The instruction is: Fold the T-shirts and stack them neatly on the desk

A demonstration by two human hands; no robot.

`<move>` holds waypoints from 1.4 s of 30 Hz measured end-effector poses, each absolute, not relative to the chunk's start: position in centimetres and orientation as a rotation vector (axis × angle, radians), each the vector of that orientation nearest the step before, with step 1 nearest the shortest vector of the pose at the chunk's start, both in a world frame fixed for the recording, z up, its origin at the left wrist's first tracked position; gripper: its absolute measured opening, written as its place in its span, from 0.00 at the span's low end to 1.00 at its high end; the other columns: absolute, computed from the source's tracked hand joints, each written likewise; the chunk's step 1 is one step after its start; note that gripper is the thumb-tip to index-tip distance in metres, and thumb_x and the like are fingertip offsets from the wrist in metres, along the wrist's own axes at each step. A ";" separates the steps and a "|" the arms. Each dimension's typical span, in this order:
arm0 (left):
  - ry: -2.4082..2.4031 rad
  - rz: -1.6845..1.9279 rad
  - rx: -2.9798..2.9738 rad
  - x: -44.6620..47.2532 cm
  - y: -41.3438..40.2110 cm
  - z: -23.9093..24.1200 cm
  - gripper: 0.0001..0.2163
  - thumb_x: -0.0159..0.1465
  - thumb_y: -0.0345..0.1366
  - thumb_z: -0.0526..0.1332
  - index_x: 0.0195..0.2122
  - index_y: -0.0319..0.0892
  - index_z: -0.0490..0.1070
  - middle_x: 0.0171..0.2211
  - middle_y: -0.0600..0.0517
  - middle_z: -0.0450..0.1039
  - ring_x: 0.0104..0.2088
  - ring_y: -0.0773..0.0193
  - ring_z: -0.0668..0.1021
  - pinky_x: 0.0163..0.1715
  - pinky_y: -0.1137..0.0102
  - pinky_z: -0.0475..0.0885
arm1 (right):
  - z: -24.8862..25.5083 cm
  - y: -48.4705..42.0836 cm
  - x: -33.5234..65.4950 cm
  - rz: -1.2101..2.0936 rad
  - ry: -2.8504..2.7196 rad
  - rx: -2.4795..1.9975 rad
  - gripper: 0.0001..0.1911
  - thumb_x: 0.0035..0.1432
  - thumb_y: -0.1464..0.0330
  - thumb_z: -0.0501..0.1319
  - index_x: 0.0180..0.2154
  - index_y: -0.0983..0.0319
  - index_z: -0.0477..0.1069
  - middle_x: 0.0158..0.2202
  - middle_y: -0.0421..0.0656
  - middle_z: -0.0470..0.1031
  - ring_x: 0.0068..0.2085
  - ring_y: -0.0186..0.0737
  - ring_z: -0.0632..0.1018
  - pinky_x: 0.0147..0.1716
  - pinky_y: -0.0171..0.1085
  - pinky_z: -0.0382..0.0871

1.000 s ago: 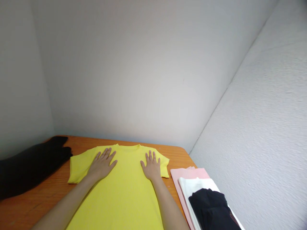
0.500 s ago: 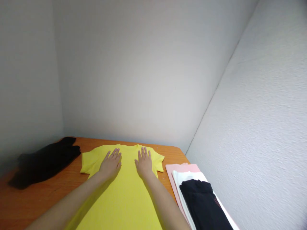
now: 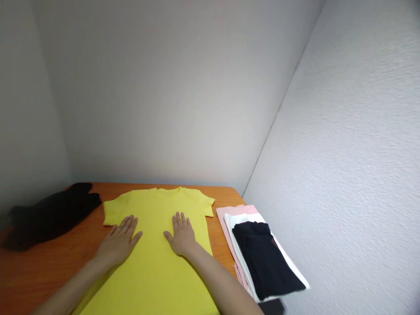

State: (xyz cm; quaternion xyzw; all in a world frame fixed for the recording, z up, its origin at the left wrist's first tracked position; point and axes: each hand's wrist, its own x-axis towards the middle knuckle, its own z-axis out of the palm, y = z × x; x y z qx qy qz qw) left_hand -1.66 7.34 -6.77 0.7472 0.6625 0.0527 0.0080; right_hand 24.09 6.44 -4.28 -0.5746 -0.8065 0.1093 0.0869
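A yellow T-shirt (image 3: 157,262) lies spread out on the wooden table, its neckline and sleeves toward the far edge. My left hand (image 3: 118,243) lies flat on the left side of the shirt's chest, fingers stretched and thumb apart. On the right half, my right hand (image 3: 181,234) also rests palm down on the fabric, its thumb spread from the fingers. Neither hand grips the cloth. The bottom of the shirt runs out of view.
Dark clothing (image 3: 52,216) lies in a loose heap on the left of the table (image 3: 42,273). Along the right edge sits a stack of folded clothes, with a black garment (image 3: 265,258) over white (image 3: 231,223) and pink (image 3: 220,213) ones. Walls stand behind and at both sides.
Both hands have slid down the shirt, away from the neckline and toward me. The camera view has shifted, showing more of the folded stack's near end.
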 end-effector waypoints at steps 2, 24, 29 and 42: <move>2.073 0.155 2.326 -3.0 7.4 -6.9 0.34 0.66 0.48 0.42 0.68 0.32 0.48 0.71 0.44 0.43 0.70 0.54 0.50 0.68 0.53 0.50 | -4.4 6.1 26.9 0.312 -2.361 -1.785 0.41 0.68 0.47 0.37 0.70 0.69 0.41 0.72 0.48 0.34 0.71 0.48 0.38 0.69 0.49 0.34; 2.062 0.387 2.539 0.8 2.1 -4.4 0.27 0.68 0.41 0.44 0.63 0.31 0.62 0.67 0.38 0.55 0.69 0.49 0.57 0.67 0.48 0.47 | -1.4 1.1 26.8 0.111 -2.344 -1.777 0.36 0.70 0.54 0.42 0.69 0.72 0.44 0.71 0.51 0.36 0.71 0.51 0.40 0.69 0.53 0.34; 1.858 0.285 2.481 4.5 -5.0 -4.9 0.27 0.68 0.42 0.45 0.66 0.36 0.58 0.69 0.44 0.51 0.69 0.52 0.57 0.66 0.49 0.54 | -2.5 -5.8 21.9 0.285 -2.408 -1.529 0.34 0.71 0.54 0.39 0.69 0.70 0.45 0.71 0.50 0.38 0.71 0.50 0.41 0.69 0.53 0.40; 2.077 0.420 2.398 -1.6 -7.5 -7.4 0.31 0.66 0.48 0.46 0.66 0.35 0.58 0.68 0.45 0.54 0.68 0.53 0.60 0.66 0.53 0.56 | -5.3 -9.2 28.3 0.130 -2.218 -1.738 0.35 0.69 0.50 0.44 0.69 0.62 0.47 0.71 0.45 0.41 0.70 0.48 0.48 0.68 0.53 0.47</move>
